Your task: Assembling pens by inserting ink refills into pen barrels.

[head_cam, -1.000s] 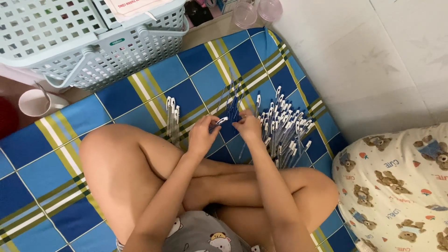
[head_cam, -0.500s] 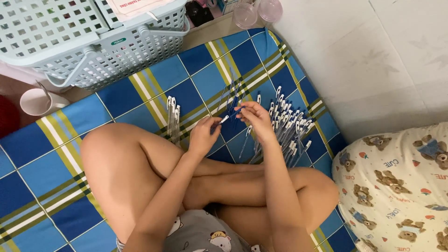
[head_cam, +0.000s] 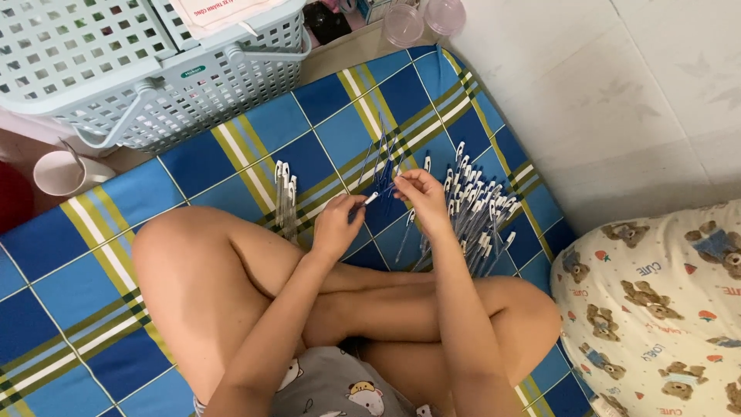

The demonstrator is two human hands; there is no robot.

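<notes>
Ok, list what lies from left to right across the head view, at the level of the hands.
Pale cup → small row of capped pens → left hand, holding a pen part → right hand, pinching another piece → big heap of pens on the blue plaid mat → white wall.

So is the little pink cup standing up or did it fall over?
Standing up. The pink cup sits upright beside the basket, its round open mouth facing up, with a thin stick leaning inside.
</notes>
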